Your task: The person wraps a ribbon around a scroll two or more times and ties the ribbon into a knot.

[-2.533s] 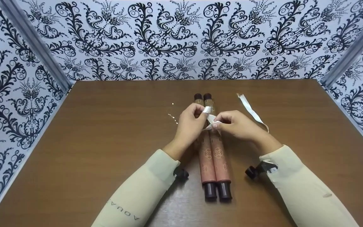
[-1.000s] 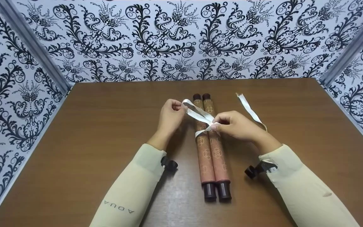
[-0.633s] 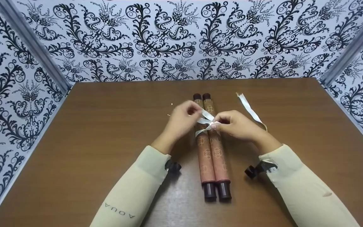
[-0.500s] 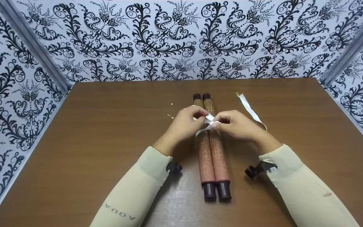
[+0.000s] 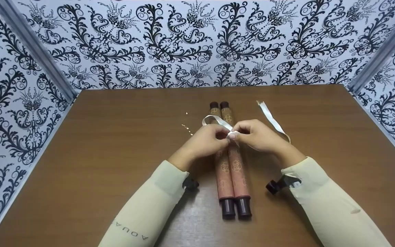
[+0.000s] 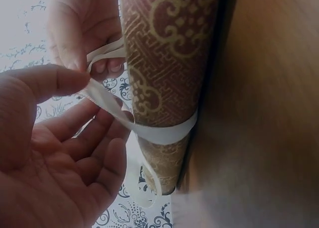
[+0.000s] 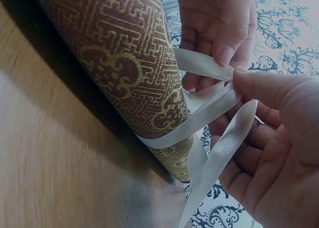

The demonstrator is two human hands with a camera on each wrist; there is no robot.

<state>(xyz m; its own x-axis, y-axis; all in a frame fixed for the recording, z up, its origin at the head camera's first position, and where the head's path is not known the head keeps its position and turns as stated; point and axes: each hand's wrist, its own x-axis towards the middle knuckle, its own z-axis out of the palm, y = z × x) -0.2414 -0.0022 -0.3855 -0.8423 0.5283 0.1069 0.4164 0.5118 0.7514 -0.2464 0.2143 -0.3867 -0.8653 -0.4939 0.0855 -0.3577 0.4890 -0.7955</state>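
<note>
Two rolled scrolls with dark end knobs, a left one (image 5: 225, 171) and a right one (image 5: 237, 168), lie side by side on the table, patterned in gold on reddish brown. A white ribbon (image 6: 164, 134) wraps round them and crosses on top. My left hand (image 5: 206, 140) pinches the ribbon at the crossing between thumb and fingers. Facing it, my right hand (image 5: 257, 135) pinches the same crossing, its thumb (image 7: 264, 83) pressing the ribbon. One ribbon loop stands up beyond my left hand in the head view. The fingertips hide the crossing itself.
On the brown table (image 5: 115, 154), a white ribbon length (image 5: 271, 116) stretches from the back right toward my right wrist. Small bright specks (image 5: 188, 128) show left of the scrolls. Patterned white-and-black walls (image 5: 197, 41) enclose the back and sides. Each wrist carries a black camera mount.
My left hand drew a ribbon loop out to the left, then came back right to the crossing, leaving the loop standing behind it. My right hand has stayed at the crossing throughout.
</note>
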